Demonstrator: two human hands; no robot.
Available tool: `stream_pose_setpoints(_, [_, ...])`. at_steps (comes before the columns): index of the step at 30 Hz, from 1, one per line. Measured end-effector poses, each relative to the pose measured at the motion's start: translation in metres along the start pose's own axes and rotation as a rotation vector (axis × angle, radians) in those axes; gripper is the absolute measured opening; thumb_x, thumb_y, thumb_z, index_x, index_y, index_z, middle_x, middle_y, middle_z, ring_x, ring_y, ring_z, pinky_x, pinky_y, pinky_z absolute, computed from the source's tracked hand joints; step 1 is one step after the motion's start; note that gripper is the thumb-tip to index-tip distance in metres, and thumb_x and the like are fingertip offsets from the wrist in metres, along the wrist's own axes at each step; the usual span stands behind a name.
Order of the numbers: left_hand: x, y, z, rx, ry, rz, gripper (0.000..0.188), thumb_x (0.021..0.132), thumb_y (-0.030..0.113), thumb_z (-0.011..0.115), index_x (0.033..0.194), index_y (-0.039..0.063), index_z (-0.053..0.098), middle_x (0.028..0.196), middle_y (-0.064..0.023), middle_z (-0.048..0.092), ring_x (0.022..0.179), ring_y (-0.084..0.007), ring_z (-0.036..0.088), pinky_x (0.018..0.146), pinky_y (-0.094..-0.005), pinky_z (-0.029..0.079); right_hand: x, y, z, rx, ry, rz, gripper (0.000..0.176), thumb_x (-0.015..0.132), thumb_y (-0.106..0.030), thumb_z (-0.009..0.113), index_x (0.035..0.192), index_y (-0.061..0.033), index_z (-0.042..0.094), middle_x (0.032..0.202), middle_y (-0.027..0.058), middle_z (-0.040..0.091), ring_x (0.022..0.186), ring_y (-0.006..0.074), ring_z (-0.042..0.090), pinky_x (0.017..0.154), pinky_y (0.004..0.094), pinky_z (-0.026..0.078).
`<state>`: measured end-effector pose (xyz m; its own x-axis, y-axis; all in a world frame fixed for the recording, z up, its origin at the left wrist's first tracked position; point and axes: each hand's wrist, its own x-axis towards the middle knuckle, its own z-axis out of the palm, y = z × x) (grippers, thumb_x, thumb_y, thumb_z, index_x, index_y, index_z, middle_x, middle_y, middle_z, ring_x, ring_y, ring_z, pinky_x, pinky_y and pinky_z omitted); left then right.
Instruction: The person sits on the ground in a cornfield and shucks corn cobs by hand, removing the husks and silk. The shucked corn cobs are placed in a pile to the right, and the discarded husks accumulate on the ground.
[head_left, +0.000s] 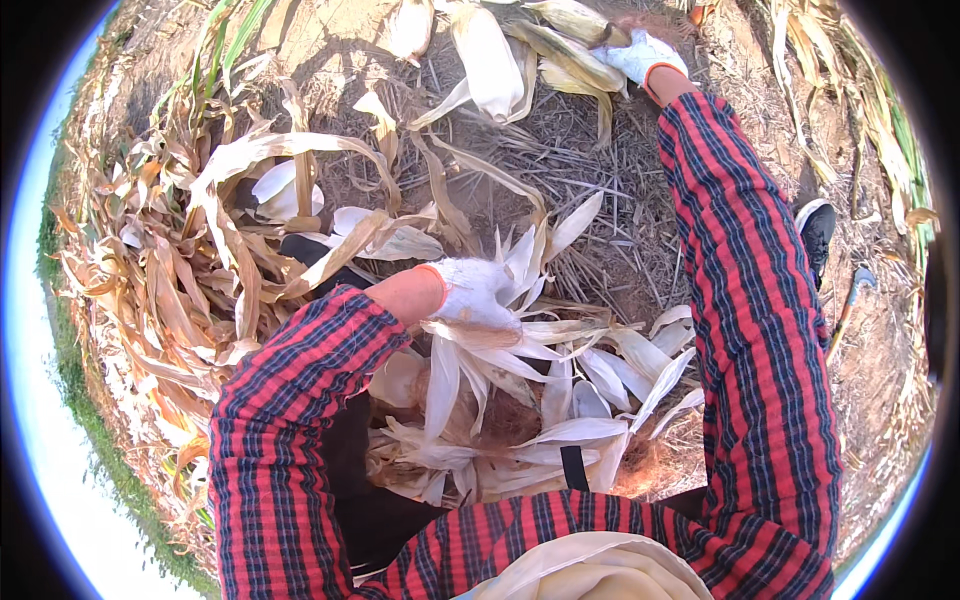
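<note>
My left hand (474, 304), in a white knit glove with an orange cuff, is closed around a bunch of pale corn husks (442, 382) that fan out below it; its fingers are partly hidden. At the top right my right hand (645, 56), gloved alike, reaches to a husk-covered corn ear (566, 56) on the ground, its fingertips against the husk. Left of that ear lies a larger pale ear in its husk (486, 64). Loose opened husks and brown corn silk (510, 420) lie in a heap close before my body.
Dry corn stalks and leaves (172, 300) are piled at the left. Another husked ear (411, 30) lies at the top. Right of my right sleeve are a dark shoe (816, 232) and a wooden-handled tool (847, 307) with a metal head on the soil.
</note>
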<state>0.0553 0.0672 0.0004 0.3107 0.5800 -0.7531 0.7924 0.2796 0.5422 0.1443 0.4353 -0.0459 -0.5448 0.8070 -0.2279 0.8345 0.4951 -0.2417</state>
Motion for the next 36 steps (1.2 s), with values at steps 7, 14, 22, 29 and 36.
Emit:
stream_pose_setpoints(7, [-0.043,0.006,0.005,0.099,0.099,-0.133,0.052,0.077,0.05,0.062,0.108,0.009,0.067,0.101,-0.0193,0.066,0.092,-0.0349,0.065,0.081,-0.0423,0.05,-0.07,-0.011,-0.016,-0.318,-0.029,-0.182,0.066,0.077,-0.059,0.063,0.128,-0.017,0.058,0.12,0.0159,0.062,0.113,0.0319,0.058,0.096,0.0405,0.046])
stream_pose_setpoints(14, [-0.067,0.028,0.019,0.18,0.291,-0.038,0.037,0.079,0.04,0.063,0.089,0.006,0.071,0.099,-0.0164,0.065,0.088,-0.033,0.064,0.078,-0.0398,0.051,-0.223,0.126,-0.109,0.21,-0.003,-0.581,0.034,0.084,-0.02,0.066,0.115,-0.0078,0.065,0.106,0.0084,0.069,0.096,0.0211,0.064,0.086,0.0305,0.048])
stream_pose_setpoints(22, [-0.037,0.017,-0.046,0.062,1.278,-0.033,0.02,0.08,0.015,0.067,0.096,0.002,0.064,0.094,-0.0098,0.06,0.083,-0.0214,0.06,0.079,-0.0313,0.049,-0.446,0.491,-0.134,0.183,0.369,1.056,0.032,0.079,-0.043,0.068,0.081,-0.011,0.07,0.059,0.0017,0.057,0.052,0.0097,0.051,0.049,0.0274,0.04])
stream_pose_setpoints(29, [0.006,-0.031,-0.124,-0.011,1.504,-0.235,0.042,0.083,0.036,0.064,0.104,0.0,0.067,0.096,-0.0134,0.07,0.087,-0.0232,0.066,0.082,-0.0322,0.049,-0.551,0.534,0.046,0.422,0.042,1.097,0.031,0.085,-0.037,0.063,0.094,-0.0078,0.065,0.072,0.0067,0.06,0.06,0.0123,0.054,0.054,0.0298,0.046])
stream_pose_setpoints(36, [0.075,-0.042,-0.18,-0.343,1.275,-0.311,0.087,0.072,0.056,0.07,0.127,-0.008,0.049,0.112,-0.0229,0.062,0.099,-0.0286,0.061,0.088,-0.0351,0.045,-0.586,0.552,0.052,0.122,0.419,1.103,0.028,0.091,-0.032,0.059,0.092,-0.004,0.062,0.077,0.0071,0.061,0.065,0.0126,0.055,0.06,0.0299,0.048])
